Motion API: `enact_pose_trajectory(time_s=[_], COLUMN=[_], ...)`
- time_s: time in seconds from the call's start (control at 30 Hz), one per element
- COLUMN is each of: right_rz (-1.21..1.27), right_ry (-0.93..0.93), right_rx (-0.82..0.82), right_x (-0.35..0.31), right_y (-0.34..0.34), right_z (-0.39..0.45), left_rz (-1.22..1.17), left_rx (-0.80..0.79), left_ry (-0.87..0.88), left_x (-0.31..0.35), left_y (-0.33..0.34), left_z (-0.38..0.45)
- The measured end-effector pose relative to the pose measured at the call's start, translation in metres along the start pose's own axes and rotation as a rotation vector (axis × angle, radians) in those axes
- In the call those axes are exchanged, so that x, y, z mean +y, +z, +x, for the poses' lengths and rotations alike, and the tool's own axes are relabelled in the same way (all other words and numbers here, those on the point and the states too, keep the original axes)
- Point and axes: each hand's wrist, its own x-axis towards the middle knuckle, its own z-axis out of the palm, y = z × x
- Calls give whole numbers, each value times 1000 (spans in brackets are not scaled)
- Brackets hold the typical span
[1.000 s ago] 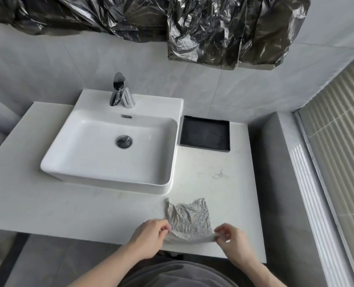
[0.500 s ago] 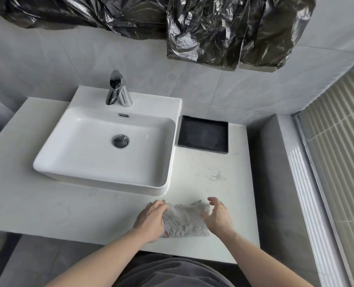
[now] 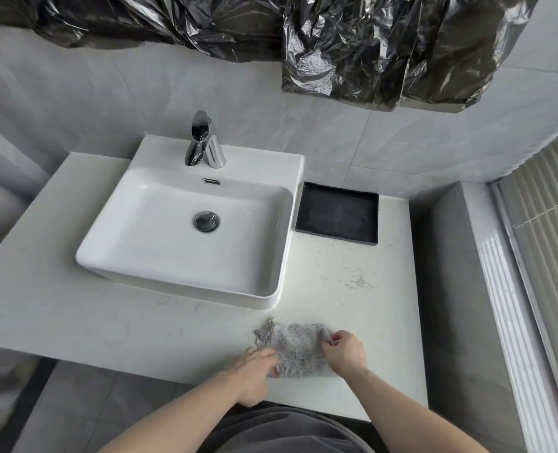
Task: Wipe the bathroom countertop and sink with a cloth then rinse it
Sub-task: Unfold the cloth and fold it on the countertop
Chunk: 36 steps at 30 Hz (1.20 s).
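Cloth (image 3: 299, 348) lies near the countertop (image 3: 75, 322) front edge; your left hand (image 3: 254, 371) presses its corner flat-fingered, your right hand (image 3: 344, 351) pinches its far edge.

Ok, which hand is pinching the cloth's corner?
The right hand pinches the cloth's far right corner; the left hand lies on its near left edge.

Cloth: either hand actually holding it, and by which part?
Right hand pinches the cloth at its far right corner. Left hand has fingers on the near left edge; grip cannot be told.
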Motion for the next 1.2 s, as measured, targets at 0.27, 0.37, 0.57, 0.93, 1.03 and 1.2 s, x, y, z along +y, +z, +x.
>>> enact_pose_trajectory(time_s=[0.27,0.37,0.57,0.93,1.03,1.2], right_rz=[160,196,194,25,-31,-13], right_ry=[-88,-128,-238,-136,-61,-131], right_rx=[9,-4,-202,-111,-194,-164], right_x=[-7,-21,-52,-18,-13,-27], right_y=[-23,-18,22,29,37,30], right_z=[-23,-35,-54,-46,-41,-51], left_rz=[-200,-262,-305,-350,-346,-356], left_rx=[188,222,247,224,229,296], left_ry=[-16,-46,-131,-209,-185,-128], left_x=[-3,-4,-8,-20,-16,0], left_y=[1,-1,-3,0,-3,-19], left_z=[-7,-12,-21,-39,-40,-34])
